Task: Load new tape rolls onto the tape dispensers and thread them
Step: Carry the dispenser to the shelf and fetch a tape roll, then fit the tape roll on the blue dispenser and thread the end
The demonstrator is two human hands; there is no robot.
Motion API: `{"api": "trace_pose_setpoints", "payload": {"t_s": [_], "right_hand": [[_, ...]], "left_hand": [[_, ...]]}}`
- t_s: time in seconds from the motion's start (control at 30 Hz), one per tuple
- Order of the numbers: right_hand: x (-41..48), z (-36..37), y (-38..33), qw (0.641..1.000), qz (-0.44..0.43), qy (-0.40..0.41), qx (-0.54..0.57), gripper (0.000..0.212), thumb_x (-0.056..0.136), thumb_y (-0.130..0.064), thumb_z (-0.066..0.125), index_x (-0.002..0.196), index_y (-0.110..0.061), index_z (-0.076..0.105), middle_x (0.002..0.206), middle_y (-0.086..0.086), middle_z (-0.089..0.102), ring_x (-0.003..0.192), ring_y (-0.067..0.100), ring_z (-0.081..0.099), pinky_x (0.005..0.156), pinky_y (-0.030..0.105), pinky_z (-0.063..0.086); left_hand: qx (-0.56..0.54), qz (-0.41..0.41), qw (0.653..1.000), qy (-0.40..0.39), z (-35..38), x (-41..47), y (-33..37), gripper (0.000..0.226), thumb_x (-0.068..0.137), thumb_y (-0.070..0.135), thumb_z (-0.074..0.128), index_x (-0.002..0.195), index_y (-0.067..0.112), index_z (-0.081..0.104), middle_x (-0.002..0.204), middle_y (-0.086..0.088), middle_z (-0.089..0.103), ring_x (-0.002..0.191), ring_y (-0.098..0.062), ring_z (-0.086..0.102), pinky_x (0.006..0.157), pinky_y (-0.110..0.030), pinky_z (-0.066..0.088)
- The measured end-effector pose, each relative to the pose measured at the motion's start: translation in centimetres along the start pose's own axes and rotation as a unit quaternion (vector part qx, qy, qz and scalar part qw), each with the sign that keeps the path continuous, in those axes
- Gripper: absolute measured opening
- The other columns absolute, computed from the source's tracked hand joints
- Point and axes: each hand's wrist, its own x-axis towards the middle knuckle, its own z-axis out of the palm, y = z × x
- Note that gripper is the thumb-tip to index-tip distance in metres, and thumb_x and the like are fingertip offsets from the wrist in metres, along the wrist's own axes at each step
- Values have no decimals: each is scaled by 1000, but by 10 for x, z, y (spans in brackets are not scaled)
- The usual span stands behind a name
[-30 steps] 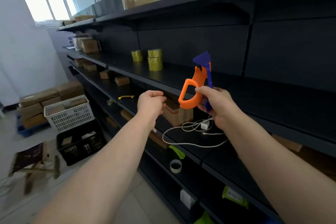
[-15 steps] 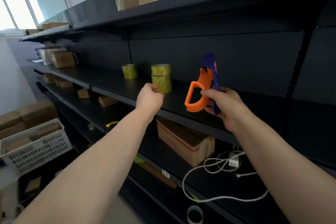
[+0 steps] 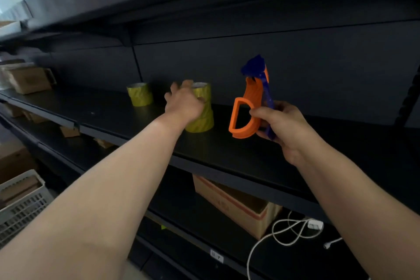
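Moved forward, left hand (image 3: pixel 183 105) grasping top tape roll (image 3: pixel 203 90), right hand (image 3: pixel 281 125) gripping dispenser (image 3: pixel 253 93)

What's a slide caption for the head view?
Left hand grips top yellow tape roll of stack; right hand holds orange-and-blue plastic tape dispenser.

Bare forearms (image 3: pixel 136 177), bare hands (image 3: pixel 184 104).

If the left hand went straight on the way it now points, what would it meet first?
The upper tape roll, stacked on a second yellow roll; fingers of the left hand look curled round it. Past that is only the shelf's dark back panel, though depth is hard to judge.
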Motion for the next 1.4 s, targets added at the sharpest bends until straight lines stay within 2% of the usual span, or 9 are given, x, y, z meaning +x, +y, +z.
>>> {"api": "trace_pose_setpoints", "payload": {"t_s": [0.17, 0.4, 0.57, 0.77, 0.93, 1.07, 1.17, 1.27, 1.4], "right_hand": [[17, 12, 5, 1000, 0, 12, -4, 53, 80, -22, 76, 127, -18, 51, 107, 9, 68, 100, 23, 66, 93, 43, 54], [-12, 7, 12, 993, -14, 113, 10, 44, 82, -20, 74, 121, -20, 53, 107, 10, 69, 100, 25, 67, 92, 42, 54], [-60, -5, 22, 976, -19, 209, 63, 40, 83, -20, 73, 120, -14, 57, 82, 0, 65, 81, 16, 65, 88, 40, 56], [-148, -52, 38, 920, -55, 382, 62, 43, 80, -21, 74, 118, -11, 58, 79, 3, 64, 71, 17, 61, 81, 41, 55], [-255, -93, 48, 866, -49, 493, 69, 70, 64, -43, 79, 122, -10, 58, 88, 1, 69, 81, 18, 66, 91, 42, 55], [-339, -121, 56, 823, -51, 560, 79, 53, 80, -46, 73, 114, -8, 63, 86, 2, 69, 77, 18, 67, 78, 35, 59], [-403, -139, 66, 796, -44, 597, 86, 55, 81, -53, 70, 107, -5, 67, 83, 6, 71, 74, 21, 68, 64, 28, 59], [-460, -152, 75, 780, -40, 615, 108, 82, 57, -72, 74, 106, -6, 73, 99, 16, 73, 89, 34, 66, 87, 47, 52], [-541, -180, 85, 752, -76, 632, 168, 58, 73, -52, 68, 108, -6, 71, 106, 12, 73, 97, 29, 69, 87, 40, 53]], "left_hand": [[42, 31, 999, -15, 9, 20, -9, 57, 91, 20, 59, 144, 20, 38, 153, -12, 25, 135, -39, 29, 106, -45, 36], [-113, 143, 979, 91, 14, 7, -1, 39, 92, 14, 59, 130, 17, 50, 160, -7, 17, 136, -35, 37, 105, -42, 41], [-243, 256, 935, -21, 18, -37, 37, 28, 91, 19, 64, 118, 16, 58, 156, -2, 26, 141, -20, 32, 109, -23, 24], [-584, 116, 719, -358, 24, -123, 73, 9, 92, 12, 61, 86, 19, 59, 104, -6, 66, 110, -26, 61, 96, -45, 51], [-555, 145, 624, -531, 35, -222, 121, 12, 91, 18, 63, 81, 15, 58, 99, -9, 69, 109, -29, 64, 94, -44, 53], [-483, 269, 614, -563, 33, -305, 151, 14, 78, 23, 75, 79, 19, 62, 100, 1, 66, 98, -19, 65, 100, -48, 50], [-443, 414, 604, -516, 34, -364, 165, 20, 59, 39, 78, 73, 31, 66, 132, 9, 55, 123, -8, 54, 109, -41, 41], [-427, 507, 530, -529, 43, -425, 179, 19, 62, 34, 79, 70, 41, 63, 147, 5, 43, 134, -1, 41, 114, -40, 34], [-380, 571, 437, -582, 44, -513, 204, 27, 71, 17, 81, 77, 36, 62, 153, -4, 36, 146, -1, 22, 114, -36, 35]]}}
